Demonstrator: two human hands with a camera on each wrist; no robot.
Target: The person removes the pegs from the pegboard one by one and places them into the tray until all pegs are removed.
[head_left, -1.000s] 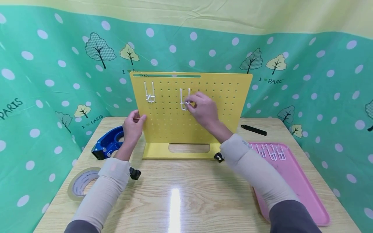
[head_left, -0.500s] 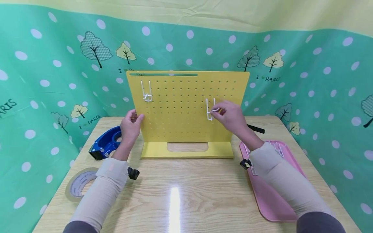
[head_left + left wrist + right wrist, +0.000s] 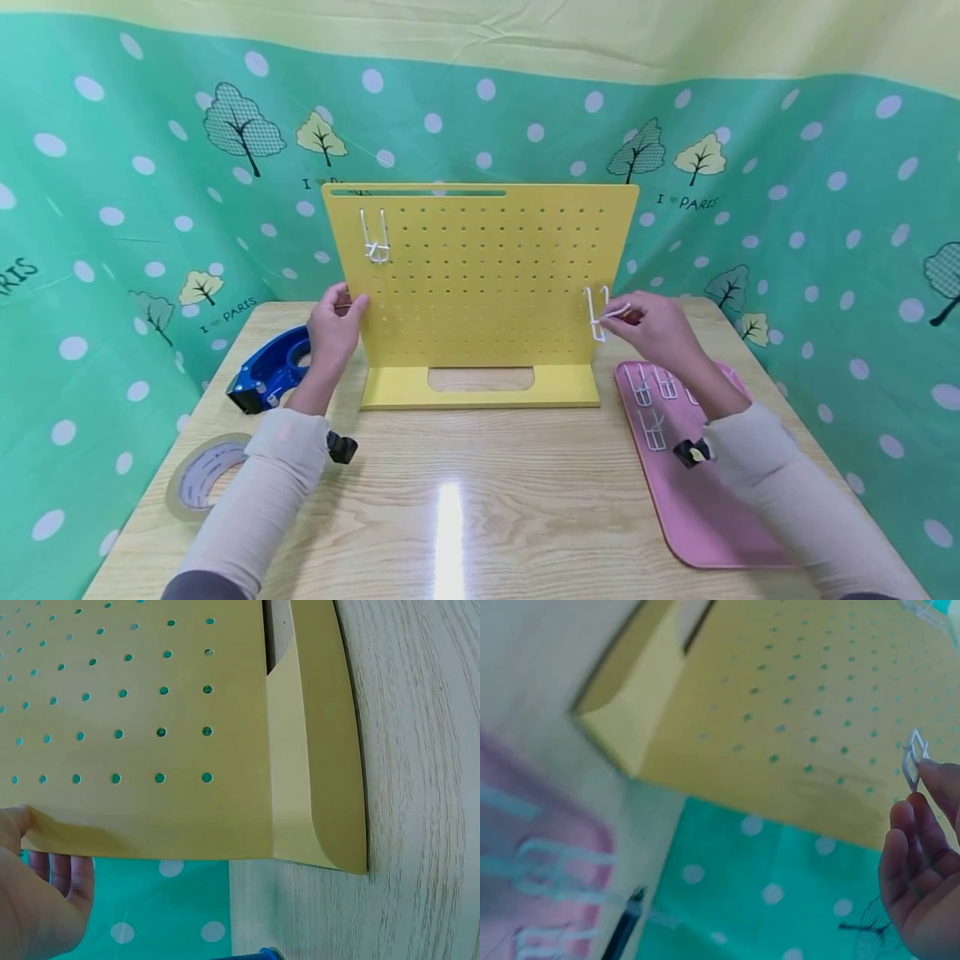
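A yellow pegboard (image 3: 480, 275) stands upright on its base. My left hand (image 3: 335, 323) grips its left edge, thumb on the front and fingers behind, as the left wrist view also shows of the hand (image 3: 37, 892). My right hand (image 3: 651, 325) pinches a white wire pegboard hook (image 3: 596, 315) in front of the board's right edge, apart from the holes as far as I can see. In the right wrist view the thumb and fingertips hold the hook (image 3: 913, 759). Another white hook (image 3: 377, 242) hangs at the board's upper left.
On the right, a pink tray (image 3: 720, 517) bears several white hooks (image 3: 651, 432). A blue tape dispenser (image 3: 270, 371) and a roll of tape (image 3: 206, 475) lie at left. A black pen-like tool (image 3: 626, 922) lies beyond the tray. A dotted curtain (image 3: 480, 125) hangs behind.
My right hand has carried the hook from the middle of the board rightward and down to its right edge, uncovering hooks on the tray. The left hand keeps its grip.
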